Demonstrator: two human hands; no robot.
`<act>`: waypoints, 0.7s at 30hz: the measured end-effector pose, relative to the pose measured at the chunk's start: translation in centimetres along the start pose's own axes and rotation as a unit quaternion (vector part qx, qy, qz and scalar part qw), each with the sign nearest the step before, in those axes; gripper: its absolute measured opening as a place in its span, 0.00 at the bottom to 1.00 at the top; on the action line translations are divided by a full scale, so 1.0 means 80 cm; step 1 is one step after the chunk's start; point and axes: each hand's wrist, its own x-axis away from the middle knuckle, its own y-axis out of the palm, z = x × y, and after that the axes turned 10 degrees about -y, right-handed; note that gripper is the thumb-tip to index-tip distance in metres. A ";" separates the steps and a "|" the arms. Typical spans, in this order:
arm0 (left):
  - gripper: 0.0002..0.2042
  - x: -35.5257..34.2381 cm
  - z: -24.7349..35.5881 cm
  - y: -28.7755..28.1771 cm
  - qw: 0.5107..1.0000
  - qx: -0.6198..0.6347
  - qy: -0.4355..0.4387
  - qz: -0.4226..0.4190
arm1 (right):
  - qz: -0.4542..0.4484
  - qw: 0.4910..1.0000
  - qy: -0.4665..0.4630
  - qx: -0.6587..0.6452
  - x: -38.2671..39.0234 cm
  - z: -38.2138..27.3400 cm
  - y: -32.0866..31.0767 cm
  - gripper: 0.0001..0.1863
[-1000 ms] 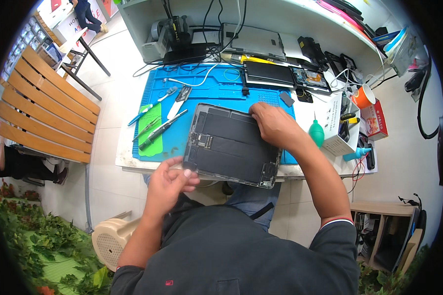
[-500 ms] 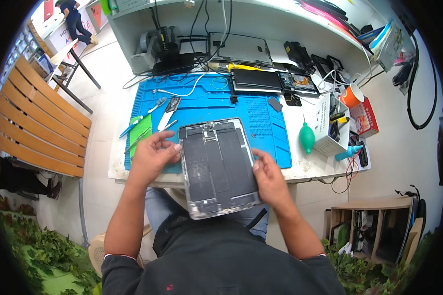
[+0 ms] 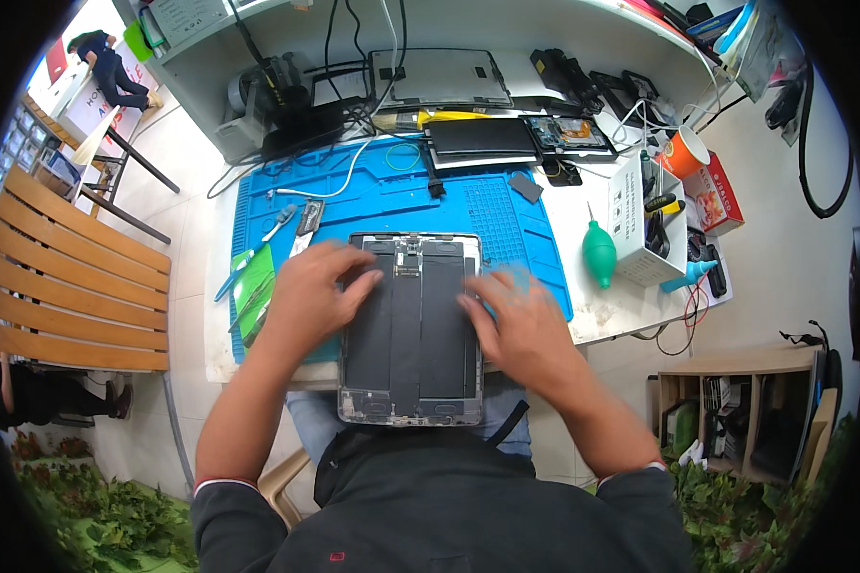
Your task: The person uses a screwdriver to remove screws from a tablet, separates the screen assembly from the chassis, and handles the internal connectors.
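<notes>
Left hand (image 3: pixel 317 294) and right hand (image 3: pixel 526 320), loosely spread, straddle the coverless tablet (image 3: pixel 407 334). Positioning, I'd judge; next calls for steadiness.

Tablet (image 3: pixel 406 329) black, silver-rimmed; mat (image 3: pixel 459 205) blue, part gridded; blower bulb (image 3: pixel 599 256) green.

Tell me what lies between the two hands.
The opened tablet, dark inner side facing up, spans the gap between the left hand and the right hand, as the head view shows.
</notes>
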 end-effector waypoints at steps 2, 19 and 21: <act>0.11 -0.025 -0.010 0.018 0.998 0.041 -0.018 -0.052 | 0.054 0.995 -0.081 -0.014 -0.044 0.028 0.027 0.11; 0.11 -0.072 0.009 0.036 0.975 0.055 -0.151 -0.151 | 0.054 0.987 -0.118 -0.092 -0.083 0.088 0.073 0.07; 0.11 -0.073 0.015 0.033 0.972 0.048 -0.164 -0.158 | 0.049 0.986 -0.134 -0.085 -0.082 0.089 0.072 0.07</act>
